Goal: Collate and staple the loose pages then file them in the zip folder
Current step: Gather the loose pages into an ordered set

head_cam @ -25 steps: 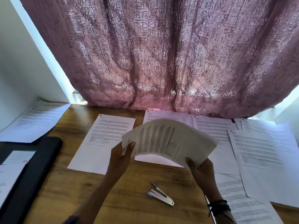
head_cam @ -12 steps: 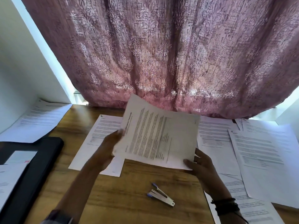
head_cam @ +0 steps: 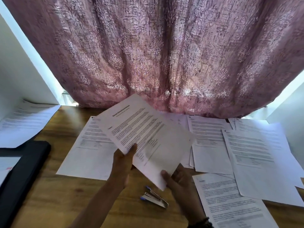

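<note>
Since half a second ago the held stack has turned, so its title now points toward the curtain, and the two hands have come closer together at its near edge. My left hand pinches the near-left edge, thumb on top and the other fingers hidden below. My right hand pinches the near corner in the same way. The stack hangs in the air above the table.

I judge that collating is only partly done. Many loose pages still lie on the wood, for example one to the left and one to the near right. Stapling and filing are not yet done.

I count one stapler, lying just under the stack's near corner, and one black zip folder at the far left with paper on it. Loose pages lie in about seven places; how many sheets are in the stack I cannot tell.
</note>
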Demonstrator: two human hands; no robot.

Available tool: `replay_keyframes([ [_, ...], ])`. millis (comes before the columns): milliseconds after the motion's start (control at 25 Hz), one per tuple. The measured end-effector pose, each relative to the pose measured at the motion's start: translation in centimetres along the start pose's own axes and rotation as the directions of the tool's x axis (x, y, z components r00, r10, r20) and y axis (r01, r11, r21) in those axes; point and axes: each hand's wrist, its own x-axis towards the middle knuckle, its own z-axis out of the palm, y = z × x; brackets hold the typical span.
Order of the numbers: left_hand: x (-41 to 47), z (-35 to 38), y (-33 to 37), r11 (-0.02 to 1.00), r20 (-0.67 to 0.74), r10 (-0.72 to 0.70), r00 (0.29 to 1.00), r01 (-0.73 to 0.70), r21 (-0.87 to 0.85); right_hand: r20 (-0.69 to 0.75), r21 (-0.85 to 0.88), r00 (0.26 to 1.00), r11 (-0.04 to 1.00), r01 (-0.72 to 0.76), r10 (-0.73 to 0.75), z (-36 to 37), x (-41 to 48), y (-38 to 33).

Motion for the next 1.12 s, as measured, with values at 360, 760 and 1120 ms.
replay_keyframes([
  [360, 0.0, -2.1, 0.1, 1.0, -0.107, -0.004, 0.994, 0.008, 0.03, -0.331, -0.826, 0.939, 0.509, -0.241, -0.093, -12.1, 8.8, 3.4],
  [760, -0.1, -3.4, -0.4, 0.999, -0.101, -0.041, 0.994, 0.042, 0.006, -0.262, -0.802, 0.946, 0.588, -0.103, -0.193, -10.5, 9.8, 2.0],
  [1120, 0.2, -3.7, -0.7, 0.997, -0.022, -0.082, 0.996, 0.082, 0.004, -0.395, -0.732, 0.915, 0.575, -0.366, 0.08, -15.1, 13.1, -1.2],
])
